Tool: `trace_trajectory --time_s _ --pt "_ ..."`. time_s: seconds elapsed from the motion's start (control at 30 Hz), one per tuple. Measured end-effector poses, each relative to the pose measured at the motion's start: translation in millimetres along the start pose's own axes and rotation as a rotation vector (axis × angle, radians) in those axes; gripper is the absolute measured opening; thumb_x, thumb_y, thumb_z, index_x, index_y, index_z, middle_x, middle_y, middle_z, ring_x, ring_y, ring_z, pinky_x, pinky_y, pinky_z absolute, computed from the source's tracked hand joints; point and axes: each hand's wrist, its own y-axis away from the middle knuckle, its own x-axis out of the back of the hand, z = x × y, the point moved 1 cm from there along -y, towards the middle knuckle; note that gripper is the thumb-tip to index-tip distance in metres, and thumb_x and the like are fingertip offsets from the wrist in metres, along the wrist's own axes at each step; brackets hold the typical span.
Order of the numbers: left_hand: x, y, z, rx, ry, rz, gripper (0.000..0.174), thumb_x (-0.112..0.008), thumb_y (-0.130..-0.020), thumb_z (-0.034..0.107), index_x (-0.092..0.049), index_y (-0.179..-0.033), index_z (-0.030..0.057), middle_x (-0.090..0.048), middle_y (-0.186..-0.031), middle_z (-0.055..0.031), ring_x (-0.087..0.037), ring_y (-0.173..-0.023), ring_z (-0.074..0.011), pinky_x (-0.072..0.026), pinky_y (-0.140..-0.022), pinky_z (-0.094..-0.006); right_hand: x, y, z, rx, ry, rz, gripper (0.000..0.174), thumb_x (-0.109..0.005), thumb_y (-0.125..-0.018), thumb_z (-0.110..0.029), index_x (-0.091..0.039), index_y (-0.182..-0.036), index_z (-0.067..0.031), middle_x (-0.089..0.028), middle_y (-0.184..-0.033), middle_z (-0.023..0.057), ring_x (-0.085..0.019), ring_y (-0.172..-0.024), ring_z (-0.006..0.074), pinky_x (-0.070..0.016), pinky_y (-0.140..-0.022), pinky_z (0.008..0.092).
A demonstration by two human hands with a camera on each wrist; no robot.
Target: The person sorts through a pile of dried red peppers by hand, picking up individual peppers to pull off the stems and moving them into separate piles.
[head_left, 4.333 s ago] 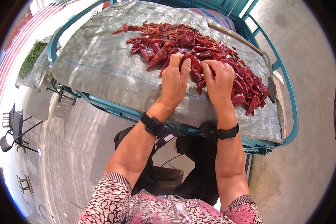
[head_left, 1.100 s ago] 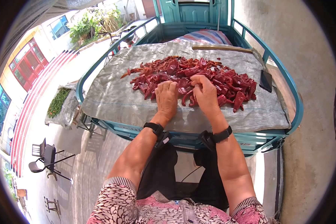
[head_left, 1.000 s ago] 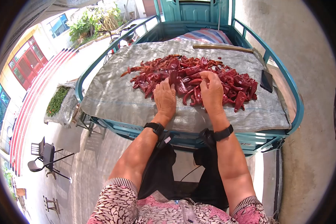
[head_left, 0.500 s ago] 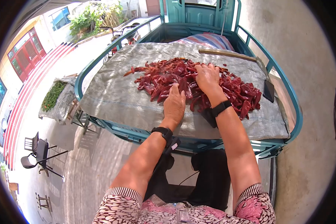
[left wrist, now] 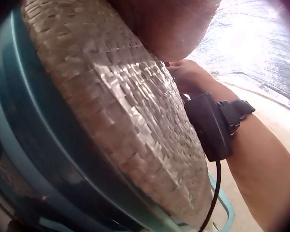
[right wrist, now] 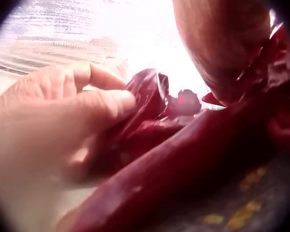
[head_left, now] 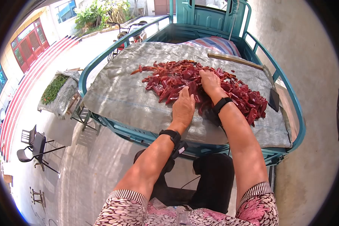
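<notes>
A heap of dried red chili peppers (head_left: 177,81) lies on a grey woven sheet (head_left: 120,90). My left hand (head_left: 184,107) is at the heap's near edge, and the right wrist view shows its thumb and fingers pinching a dark red chili pepper (right wrist: 147,92). My right hand (head_left: 211,83) reaches over the middle of the heap with its fingers down among the peppers; I cannot tell whether it grips one. Close below it in the right wrist view runs a long pepper (right wrist: 150,179). In the left wrist view the heap is hidden.
The sheet covers the back of a teal cart bed with side rails (head_left: 278,71). A wooden strip (head_left: 235,60) and a black phone (head_left: 274,100) lie right of the heap. Green peppers (head_left: 54,89) sit on a stand at left, behind a folding chair (head_left: 37,145).
From beside each other at the near edge, my right hand has moved out over the middle of the heap. My left hand stays at the near edge with a pepper. The head view has shifted.
</notes>
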Motion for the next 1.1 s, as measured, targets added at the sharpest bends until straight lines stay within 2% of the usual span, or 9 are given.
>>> trace_trajectory --time_s 0.17,0.27,0.4,0.5,0.7,0.73,0.83,1.03,1.1 --pt "-1.3 -0.3 -1.5 0.007 0.027 0.017 0.035 -0.054 -0.101 0.021 -0.043 -0.131 0.0061 -0.061 -0.125 -0.0238 -0.063 -0.103 -0.0447 -0.055 -0.082 -0.0492 64.6 6.1 -5.0 -0.084 -0.292 0.452 0.014 -0.064 -0.091 -0.006 -0.061 -0.104 -0.0036 -0.069 -0.105 0.0175 -0.069 -0.093 0.0364 -0.0565 -0.083 0.0449" --pt "-1.9 -0.3 -0.9 -0.016 -0.013 0.067 0.037 -0.055 -0.1 0.02 -0.042 -0.131 0.0053 -0.06 -0.121 -0.0229 -0.066 -0.095 -0.0438 -0.0575 -0.076 -0.0477 107.2 21.7 -9.0 -0.126 -0.634 0.705 0.014 -0.067 -0.095 -0.01 -0.06 -0.104 -0.0012 -0.069 -0.098 0.0132 -0.069 -0.081 0.0268 -0.0574 -0.076 0.0361" --pt "-3.9 -0.9 -5.2 0.05 0.077 0.06 0.039 -0.056 -0.099 0.017 -0.04 -0.132 0.0051 -0.061 -0.116 -0.0234 -0.067 -0.093 -0.043 -0.0583 -0.076 -0.0484 113.2 62.8 -15.0 -0.365 -1.446 0.529 0.014 -0.063 -0.101 -0.016 -0.06 -0.103 -0.0028 -0.066 -0.086 0.0022 -0.065 -0.072 0.0083 -0.0544 -0.068 0.0203" --pt "-3.8 -5.1 -10.5 0.109 0.232 0.059 0.035 -0.059 -0.097 0.012 -0.046 -0.128 0.0028 -0.062 -0.106 -0.0228 -0.066 -0.087 -0.0414 -0.0554 -0.076 -0.0467 99.6 93.1 -22.0 -0.433 -1.785 0.363 0.012 -0.063 -0.101 -0.017 -0.06 -0.101 -0.0062 -0.067 -0.084 0.0021 -0.066 -0.068 0.0097 -0.0575 -0.067 0.0246" --pt "-7.2 -10.1 -25.8 0.045 0.46 0.206 0.03 -0.061 -0.097 0.009 -0.056 -0.126 0.0002 -0.057 -0.106 -0.0162 -0.06 -0.082 -0.0296 -0.0505 -0.075 -0.0398 69.0 109.8 -25.4 -0.497 -1.915 0.289 0.009 -0.06 -0.102 -0.016 -0.057 -0.099 -0.0084 -0.066 -0.083 0.0021 -0.067 -0.068 0.0111 -0.0606 -0.067 0.0291" --pt "1.1 -9.1 -16.3 0.154 0.617 0.15 0.031 -0.06 -0.101 0.016 -0.057 -0.126 -0.0001 -0.054 -0.111 -0.0146 -0.06 -0.084 -0.0279 -0.0502 -0.075 -0.0381 67.9 109.8 -27.3 -0.519 -1.911 0.276 0.007 -0.058 -0.103 -0.014 -0.055 -0.1 -0.0085 -0.066 -0.084 0.0022 -0.068 -0.07 0.0117 -0.0614 -0.068 0.03" --pt "11.7 -5.5 -5.2 0.03 0.475 0.17 0.029 -0.057 -0.103 0.023 -0.059 -0.125 0.0031 -0.058 -0.104 -0.0139 -0.061 -0.08 -0.0262 -0.0513 -0.073 -0.0371 60.3 110.3 -29.8 -0.545 -1.878 0.246 0.006 -0.057 -0.103 -0.014 -0.055 -0.102 -0.0084 -0.067 -0.088 0.0031 -0.069 -0.072 0.0124 -0.0616 -0.071 0.0307" --pt "13.2 -0.8 0.3 -0.021 0.5 -0.028 0.025 -0.057 -0.103 0.025 -0.06 -0.122 0.0092 -0.069 -0.095 -0.0205 -0.07 -0.083 -0.0324 -0.0532 -0.07 -0.0408 59.9 116.1 -37.0 -0.551 -1.916 0.086 0.009 -0.056 -0.104 -0.014 -0.057 -0.109 -0.0064 -0.068 -0.094 0.0046 -0.069 -0.078 0.0142 -0.0615 -0.077 0.0324" --pt "8.1 -0.6 -5.6 0.093 0.489 -0.025 0.024 -0.057 -0.104 0.024 -0.06 -0.12 0.0069 -0.069 -0.102 -0.0238 -0.069 -0.089 -0.0376 -0.0535 -0.073 -0.0421 57.8 118.5 -38.8 -0.6 -1.85 0.123 0.013 -0.056 -0.104 -0.014 -0.057 -0.114 -0.0057 -0.068 -0.098 0.005 -0.069 -0.08 0.0142 -0.0612 -0.078 0.0323"
